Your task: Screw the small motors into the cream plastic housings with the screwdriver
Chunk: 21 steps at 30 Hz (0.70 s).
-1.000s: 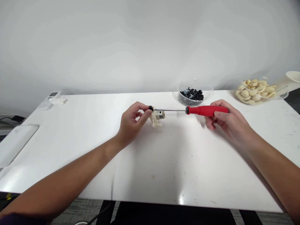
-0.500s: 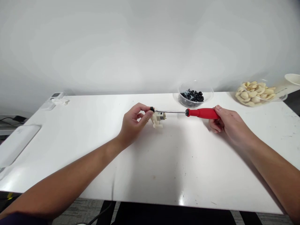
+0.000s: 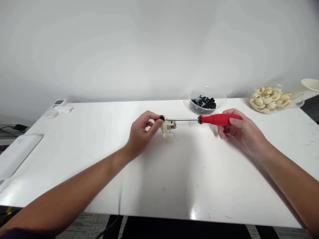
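My left hand (image 3: 143, 131) pinches a small black part (image 3: 162, 118) at the top of a little DC motor with a cream plastic housing (image 3: 167, 128), which it holds just above the white table. My right hand (image 3: 240, 127) grips the red handle of a screwdriver (image 3: 218, 119) near the handle's end. The screwdriver lies level, and its steel shaft runs left to the black part. The tip is hidden where the shaft meets that part. The motor's lower side is partly hidden behind my left fingers.
Behind my hands, a transparent bowl of dark pieces (image 3: 204, 104) and a transparent bowl of pale shell-like pieces (image 3: 267, 101) sit on the white table (image 3: 194, 172). A white cup (image 3: 310, 85) is at far right, and a remote control (image 3: 51, 113) at back left.
My right hand has shifted its grip along the red handle and turned it, with fingers now wrapped further round. The motor and screwdriver sit slightly lower and further right in view.
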Each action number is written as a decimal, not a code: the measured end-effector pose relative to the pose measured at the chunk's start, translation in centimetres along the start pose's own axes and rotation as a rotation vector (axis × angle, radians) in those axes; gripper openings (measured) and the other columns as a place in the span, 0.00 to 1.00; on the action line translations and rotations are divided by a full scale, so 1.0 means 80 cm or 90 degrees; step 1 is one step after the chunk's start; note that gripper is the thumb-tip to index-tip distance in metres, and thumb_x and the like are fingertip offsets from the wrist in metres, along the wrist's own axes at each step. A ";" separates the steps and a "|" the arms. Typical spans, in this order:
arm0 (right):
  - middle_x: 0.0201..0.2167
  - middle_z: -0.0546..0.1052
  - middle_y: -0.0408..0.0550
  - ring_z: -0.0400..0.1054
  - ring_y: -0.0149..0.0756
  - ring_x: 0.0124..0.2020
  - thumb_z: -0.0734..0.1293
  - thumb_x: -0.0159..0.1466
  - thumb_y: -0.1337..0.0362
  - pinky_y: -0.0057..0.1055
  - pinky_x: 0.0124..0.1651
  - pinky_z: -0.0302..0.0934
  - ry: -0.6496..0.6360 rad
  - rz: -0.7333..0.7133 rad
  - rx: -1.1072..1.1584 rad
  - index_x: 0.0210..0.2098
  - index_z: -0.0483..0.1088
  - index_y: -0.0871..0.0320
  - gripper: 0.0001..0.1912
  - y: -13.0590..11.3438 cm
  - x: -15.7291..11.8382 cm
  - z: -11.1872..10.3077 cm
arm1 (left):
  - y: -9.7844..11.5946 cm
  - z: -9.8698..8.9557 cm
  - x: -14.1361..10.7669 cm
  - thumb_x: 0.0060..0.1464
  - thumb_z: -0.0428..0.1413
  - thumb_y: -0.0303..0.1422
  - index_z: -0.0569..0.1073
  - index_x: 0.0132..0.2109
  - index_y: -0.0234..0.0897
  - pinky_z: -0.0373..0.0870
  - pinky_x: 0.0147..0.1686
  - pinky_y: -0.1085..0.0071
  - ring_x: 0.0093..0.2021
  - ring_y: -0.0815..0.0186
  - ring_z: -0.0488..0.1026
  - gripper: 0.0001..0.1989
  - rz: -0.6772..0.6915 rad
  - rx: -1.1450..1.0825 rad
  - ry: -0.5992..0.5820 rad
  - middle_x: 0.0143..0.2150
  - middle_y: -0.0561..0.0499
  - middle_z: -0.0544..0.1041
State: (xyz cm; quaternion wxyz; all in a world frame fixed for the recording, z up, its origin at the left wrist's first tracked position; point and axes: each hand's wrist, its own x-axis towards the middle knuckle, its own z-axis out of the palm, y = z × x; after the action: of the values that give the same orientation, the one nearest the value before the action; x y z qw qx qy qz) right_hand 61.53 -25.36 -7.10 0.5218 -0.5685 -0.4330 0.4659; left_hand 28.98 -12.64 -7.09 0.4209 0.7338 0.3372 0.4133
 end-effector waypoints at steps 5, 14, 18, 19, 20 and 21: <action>0.20 0.65 0.42 0.57 0.34 0.23 0.62 0.76 0.45 0.37 0.30 0.51 0.039 -0.037 -0.175 0.26 0.64 0.53 0.26 -0.001 -0.004 -0.003 | -0.001 0.000 0.000 0.66 0.63 0.39 0.79 0.43 0.39 0.79 0.33 0.70 0.38 0.66 0.77 0.08 -0.005 0.000 0.002 0.42 0.47 0.80; 0.29 0.74 0.43 0.66 0.37 0.29 0.70 0.72 0.50 0.36 0.34 0.59 -0.018 -0.045 -0.018 0.47 0.72 0.49 0.12 -0.002 -0.002 0.003 | -0.001 -0.001 0.000 0.67 0.63 0.39 0.79 0.43 0.38 0.78 0.35 0.70 0.40 0.66 0.78 0.09 -0.031 -0.002 -0.011 0.43 0.48 0.80; 0.26 0.70 0.43 0.61 0.35 0.28 0.69 0.72 0.46 0.36 0.32 0.54 0.045 -0.085 -0.138 0.38 0.74 0.52 0.16 0.000 -0.001 -0.004 | 0.002 -0.002 0.001 0.66 0.63 0.39 0.78 0.42 0.38 0.79 0.36 0.69 0.39 0.66 0.76 0.08 -0.018 0.003 -0.021 0.41 0.49 0.79; 0.24 0.68 0.42 0.59 0.34 0.26 0.68 0.72 0.44 0.36 0.31 0.51 0.057 -0.075 -0.173 0.33 0.73 0.53 0.20 0.001 -0.001 -0.005 | 0.003 -0.003 0.001 0.66 0.63 0.38 0.78 0.42 0.38 0.78 0.36 0.69 0.39 0.66 0.76 0.08 -0.014 0.006 -0.024 0.41 0.49 0.79; 0.22 0.66 0.42 0.57 0.33 0.25 0.66 0.73 0.42 0.36 0.30 0.49 0.070 -0.059 -0.199 0.28 0.69 0.53 0.25 0.002 -0.001 -0.006 | 0.003 -0.003 0.002 0.66 0.63 0.38 0.78 0.42 0.38 0.78 0.36 0.69 0.39 0.66 0.76 0.08 -0.010 0.009 -0.025 0.40 0.49 0.78; 0.20 0.64 0.42 0.55 0.33 0.24 0.65 0.73 0.41 0.37 0.29 0.46 0.080 -0.039 -0.215 0.24 0.66 0.54 0.29 0.002 -0.001 -0.005 | 0.004 -0.003 0.002 0.66 0.63 0.38 0.78 0.42 0.38 0.78 0.37 0.69 0.40 0.66 0.77 0.08 -0.007 0.012 -0.027 0.40 0.49 0.78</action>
State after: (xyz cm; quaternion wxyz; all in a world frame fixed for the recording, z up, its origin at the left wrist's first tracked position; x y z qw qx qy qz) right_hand 61.93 -25.57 -7.26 0.4589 -0.6627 -0.4889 0.3336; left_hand 28.87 -12.55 -6.70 0.4230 0.7444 0.3362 0.3923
